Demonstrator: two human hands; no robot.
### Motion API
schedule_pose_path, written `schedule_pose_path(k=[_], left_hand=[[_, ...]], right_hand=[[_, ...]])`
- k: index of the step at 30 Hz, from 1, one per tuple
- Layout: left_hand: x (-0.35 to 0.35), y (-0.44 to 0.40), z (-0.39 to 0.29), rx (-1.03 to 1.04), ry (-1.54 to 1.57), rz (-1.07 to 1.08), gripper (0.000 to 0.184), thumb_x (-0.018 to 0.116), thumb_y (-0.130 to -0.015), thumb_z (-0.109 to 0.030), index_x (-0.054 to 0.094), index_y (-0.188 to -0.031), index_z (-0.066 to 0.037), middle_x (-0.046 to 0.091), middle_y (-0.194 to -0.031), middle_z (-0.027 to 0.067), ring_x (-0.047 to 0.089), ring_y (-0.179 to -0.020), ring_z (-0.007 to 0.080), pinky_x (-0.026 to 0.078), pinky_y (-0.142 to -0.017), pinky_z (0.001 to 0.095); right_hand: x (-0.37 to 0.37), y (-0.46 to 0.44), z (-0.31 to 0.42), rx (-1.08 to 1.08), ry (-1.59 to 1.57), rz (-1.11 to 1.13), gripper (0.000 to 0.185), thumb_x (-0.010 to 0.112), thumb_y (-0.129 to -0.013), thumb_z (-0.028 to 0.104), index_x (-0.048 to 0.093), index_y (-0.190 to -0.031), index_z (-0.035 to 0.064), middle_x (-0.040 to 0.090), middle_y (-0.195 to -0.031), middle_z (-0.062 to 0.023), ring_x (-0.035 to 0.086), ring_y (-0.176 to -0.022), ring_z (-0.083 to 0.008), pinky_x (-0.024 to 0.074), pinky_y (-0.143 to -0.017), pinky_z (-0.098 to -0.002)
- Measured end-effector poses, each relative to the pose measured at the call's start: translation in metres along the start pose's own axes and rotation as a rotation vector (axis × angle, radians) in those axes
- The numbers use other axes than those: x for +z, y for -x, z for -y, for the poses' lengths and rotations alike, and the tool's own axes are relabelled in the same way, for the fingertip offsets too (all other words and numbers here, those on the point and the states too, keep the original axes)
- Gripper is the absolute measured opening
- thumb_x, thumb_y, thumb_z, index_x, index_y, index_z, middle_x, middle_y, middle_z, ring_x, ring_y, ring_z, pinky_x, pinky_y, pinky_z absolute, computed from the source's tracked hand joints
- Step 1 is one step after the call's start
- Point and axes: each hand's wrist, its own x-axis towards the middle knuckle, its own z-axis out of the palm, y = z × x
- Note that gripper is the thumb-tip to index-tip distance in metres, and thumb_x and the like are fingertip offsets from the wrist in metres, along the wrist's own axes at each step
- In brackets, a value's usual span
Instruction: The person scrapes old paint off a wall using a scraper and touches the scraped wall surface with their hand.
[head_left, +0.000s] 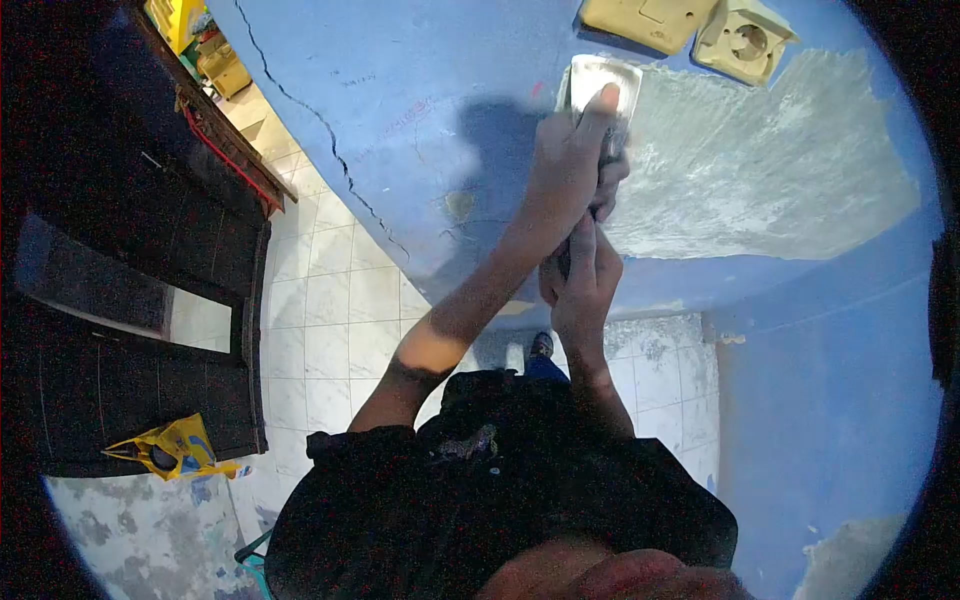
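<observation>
A putty knife with a shiny, wide metal blade (588,75) lies against the blue wall (400,70), just below the electrical fittings. My left hand (575,160) is closed around its upper part, with the thumb pressed on the blade. Lower down, my right hand (588,275) grips the end of the dark handle, its thumb pointing up along it. Most of the handle is hidden by my fingers. To the right of the blade spreads a rough grey-white patch (760,160) where the wall has no blue paint.
A cream switch plate (640,18) and a socket (745,42) are fixed above the patch. A long crack (335,145) runs down the wall at left. White floor tiles (325,290) lie below. A yellow bag (180,447) sits by the dark door (120,390).
</observation>
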Motion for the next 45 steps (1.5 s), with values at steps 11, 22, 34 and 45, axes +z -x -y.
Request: schedule_pose_path(k=[11,22,34,45], left_hand=[[-0.003,0.001,0.009,-0.033,-0.028,-0.028,0.053,0.049,-0.090,-0.052,0.055,-0.076,-0.002,0.042,-0.048,-0.0024,0.037,-0.035,0.0057,0.033,-0.031,0.0232],[-0.005,-0.001,0.011,-0.041,-0.013,-0.020,0.058,0.049,-0.088,-0.057,0.055,-0.076,-0.001,0.044,-0.051,-0.0018,0.039,-0.038,0.0051,0.030,-0.033,0.0221],[-0.004,-0.002,-0.007,-0.069,-0.042,0.028,0.056,0.048,-0.089,-0.056,0.056,-0.076,-0.002,0.044,-0.051,-0.0025,0.038,-0.038,0.0054,0.030,-0.033,0.0230],[-0.006,0.005,0.005,-0.053,-0.038,0.005,0.057,0.048,-0.088,-0.057,0.055,-0.074,-0.003,0.042,-0.049,-0.0022,0.037,-0.036,0.0059,0.033,-0.033,0.0238]], right_hand=[[0.001,0.012,-0.002,0.067,0.078,-0.060,0.040,0.036,-0.100,0.032,0.052,-0.080,0.0017,0.039,-0.050,0.0041,0.031,-0.038,-0.0023,0.0219,-0.034,-0.0222],[-0.007,0.007,-0.005,0.093,-0.008,0.037,0.031,0.041,-0.099,0.024,0.055,-0.084,0.0010,0.046,-0.054,0.0015,0.042,-0.046,-0.0050,0.0315,-0.040,-0.0248],[-0.003,-0.004,-0.009,0.010,0.025,0.015,0.030,0.041,-0.098,0.022,0.054,-0.082,0.0000,0.048,-0.057,0.0013,0.042,-0.049,-0.0048,0.0321,-0.043,-0.0245],[-0.001,0.003,-0.007,0.043,0.049,0.014,0.036,0.038,-0.100,0.028,0.053,-0.080,0.0023,0.041,-0.050,0.0036,0.034,-0.039,-0.0032,0.0253,-0.035,-0.0235]])
